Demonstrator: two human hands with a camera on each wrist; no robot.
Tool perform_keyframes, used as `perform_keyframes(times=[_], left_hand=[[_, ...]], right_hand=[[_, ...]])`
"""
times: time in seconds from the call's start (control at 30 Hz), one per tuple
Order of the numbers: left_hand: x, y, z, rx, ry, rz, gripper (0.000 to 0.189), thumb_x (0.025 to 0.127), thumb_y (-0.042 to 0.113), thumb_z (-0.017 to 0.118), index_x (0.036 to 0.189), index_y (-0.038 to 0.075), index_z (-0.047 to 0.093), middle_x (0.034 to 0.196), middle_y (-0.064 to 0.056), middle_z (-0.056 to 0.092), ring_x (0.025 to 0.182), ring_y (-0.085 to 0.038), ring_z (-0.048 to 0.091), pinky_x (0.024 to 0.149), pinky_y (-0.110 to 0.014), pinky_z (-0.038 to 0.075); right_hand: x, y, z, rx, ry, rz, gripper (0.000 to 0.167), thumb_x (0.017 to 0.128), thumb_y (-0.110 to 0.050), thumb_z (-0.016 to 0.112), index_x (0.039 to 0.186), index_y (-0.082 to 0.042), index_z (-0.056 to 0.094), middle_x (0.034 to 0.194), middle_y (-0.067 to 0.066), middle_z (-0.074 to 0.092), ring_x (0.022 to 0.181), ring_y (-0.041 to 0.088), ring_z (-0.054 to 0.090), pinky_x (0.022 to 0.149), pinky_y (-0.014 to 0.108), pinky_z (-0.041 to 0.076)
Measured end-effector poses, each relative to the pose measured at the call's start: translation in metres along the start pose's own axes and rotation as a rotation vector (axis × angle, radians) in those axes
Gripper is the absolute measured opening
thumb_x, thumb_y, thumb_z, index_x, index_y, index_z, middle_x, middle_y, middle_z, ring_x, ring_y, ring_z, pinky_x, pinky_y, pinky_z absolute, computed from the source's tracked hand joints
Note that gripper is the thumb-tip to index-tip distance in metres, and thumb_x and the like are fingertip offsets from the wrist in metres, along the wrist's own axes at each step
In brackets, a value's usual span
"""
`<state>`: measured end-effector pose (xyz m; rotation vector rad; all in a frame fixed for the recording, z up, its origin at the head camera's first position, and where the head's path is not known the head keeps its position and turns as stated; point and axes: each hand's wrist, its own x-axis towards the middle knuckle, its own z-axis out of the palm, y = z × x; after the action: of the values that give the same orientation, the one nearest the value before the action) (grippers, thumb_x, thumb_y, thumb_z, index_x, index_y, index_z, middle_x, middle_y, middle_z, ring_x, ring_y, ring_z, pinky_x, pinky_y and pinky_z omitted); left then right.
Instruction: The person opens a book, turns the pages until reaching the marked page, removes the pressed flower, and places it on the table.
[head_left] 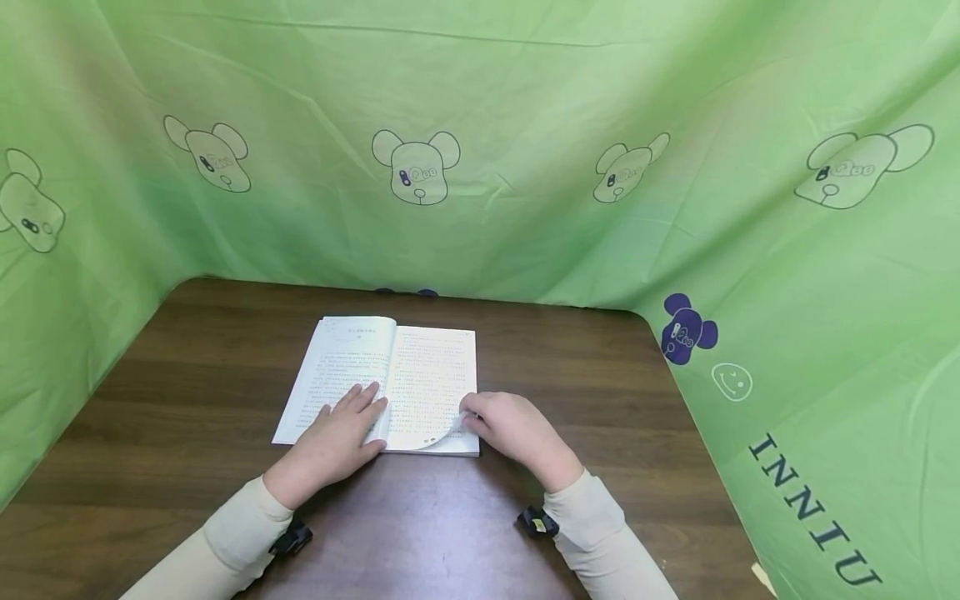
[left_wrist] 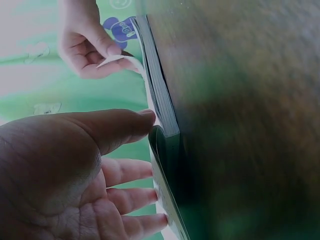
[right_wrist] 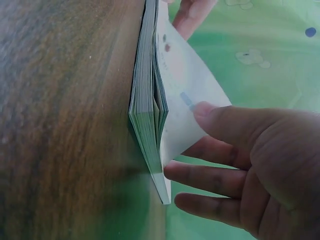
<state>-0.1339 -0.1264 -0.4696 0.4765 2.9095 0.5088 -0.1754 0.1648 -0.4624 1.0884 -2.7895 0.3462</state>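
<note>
An open book [head_left: 431, 367] with printed text lies on the wooden table. My left hand [head_left: 336, 437] rests spread over the lower part of its left page, with the thumb near the spine. In the left wrist view the fingertips of that hand [left_wrist: 75, 170] touch the paper. At the lower right corner my right hand [head_left: 517, 425] pinches a page, which curls up off the pages beneath. The right wrist view shows the lifted page [right_wrist: 192, 95] between thumb and fingers of the right hand [right_wrist: 250, 160]. The thick page block [right_wrist: 145, 90] stays on the table.
The brown table [head_left: 585, 367] extends around the book on all sides. A green curtain [head_left: 510, 242] with bear-head drawings hangs behind and along both sides. Black wrist devices [head_left: 538, 522] sit at both sleeves.
</note>
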Motion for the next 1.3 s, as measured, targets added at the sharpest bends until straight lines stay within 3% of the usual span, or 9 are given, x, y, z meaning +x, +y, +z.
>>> perform_keyframes(times=[0.33, 0.53, 0.7, 0.83, 0.93, 1.13, 1.3], left_hand=[[0.0, 0.001, 0.004, -0.011, 0.037, 0.011, 0.074, 0.091, 0.045, 0.076, 0.147, 0.002, 0.054, 0.163, -0.019, 0.035, 0.152, -0.043, 0.029, 0.106, -0.077, 0.032], [-0.001, 0.004, 0.007, 0.004, 0.09, 0.005, 0.067, 0.092, 0.044, 0.075, 0.143, 0.002, 0.058, 0.161, -0.019, 0.04, 0.151, -0.043, 0.032, 0.105, -0.078, 0.033], [-0.001, 0.006, 0.007, 0.015, 0.092, -0.013, 0.062, 0.096, 0.04, 0.07, 0.144, 0.003, 0.057, 0.161, -0.019, 0.04, 0.15, -0.042, 0.033, 0.106, -0.078, 0.032], [0.0, 0.005, 0.009, 0.01, 0.12, -0.015, 0.067, 0.097, 0.036, 0.07, 0.151, 0.003, 0.048, 0.16, -0.019, 0.042, 0.149, -0.041, 0.036, 0.105, -0.076, 0.035], [0.0, 0.004, 0.012, -0.008, 0.188, 0.005, 0.079, 0.095, 0.031, 0.074, 0.157, 0.001, 0.035, 0.159, -0.022, 0.042, 0.146, -0.042, 0.041, 0.103, -0.073, 0.04], [0.004, -0.001, 0.012, -0.048, 0.32, 0.038, 0.107, 0.088, 0.022, 0.08, 0.163, -0.001, 0.007, 0.163, -0.033, 0.023, 0.146, -0.05, 0.035, 0.108, -0.059, 0.045], [0.003, -0.001, 0.01, -0.053, 0.37, 0.028, 0.116, 0.083, 0.015, 0.084, 0.163, -0.001, 0.0, 0.166, -0.033, 0.001, 0.15, -0.054, 0.02, 0.1, -0.058, 0.05]], right_hand=[[0.002, 0.0, 0.002, -0.044, 0.17, -0.014, 0.007, 0.096, -0.025, 0.072, 0.093, -0.023, 0.066, 0.079, -0.015, 0.066, 0.065, 0.006, 0.059, 0.063, 0.031, 0.053], [0.003, -0.003, -0.002, -0.061, 0.224, -0.037, 0.006, 0.096, -0.026, 0.073, 0.096, -0.022, 0.069, 0.084, -0.014, 0.071, 0.069, 0.006, 0.067, 0.064, 0.031, 0.055], [0.003, -0.003, -0.004, -0.072, 0.285, -0.065, 0.008, 0.093, -0.025, 0.076, 0.097, -0.022, 0.07, 0.087, -0.013, 0.073, 0.068, 0.007, 0.067, 0.065, 0.032, 0.055], [0.003, -0.003, -0.006, -0.069, 0.327, -0.067, 0.017, 0.093, -0.025, 0.077, 0.107, -0.019, 0.07, 0.104, -0.006, 0.075, 0.086, 0.013, 0.072, 0.076, 0.035, 0.058], [0.003, -0.003, -0.006, -0.058, 0.351, -0.052, 0.024, 0.092, -0.024, 0.076, 0.113, -0.016, 0.069, 0.116, -0.001, 0.074, 0.104, 0.016, 0.071, 0.085, 0.038, 0.058], [0.003, -0.002, -0.007, -0.039, 0.308, -0.013, 0.025, 0.092, -0.024, 0.077, 0.115, -0.016, 0.07, 0.118, 0.0, 0.073, 0.111, 0.018, 0.07, 0.091, 0.041, 0.056], [0.004, -0.001, -0.006, -0.02, 0.189, 0.02, 0.027, 0.093, -0.028, 0.076, 0.117, -0.016, 0.071, 0.121, 0.001, 0.073, 0.116, 0.02, 0.068, 0.098, 0.043, 0.053]])
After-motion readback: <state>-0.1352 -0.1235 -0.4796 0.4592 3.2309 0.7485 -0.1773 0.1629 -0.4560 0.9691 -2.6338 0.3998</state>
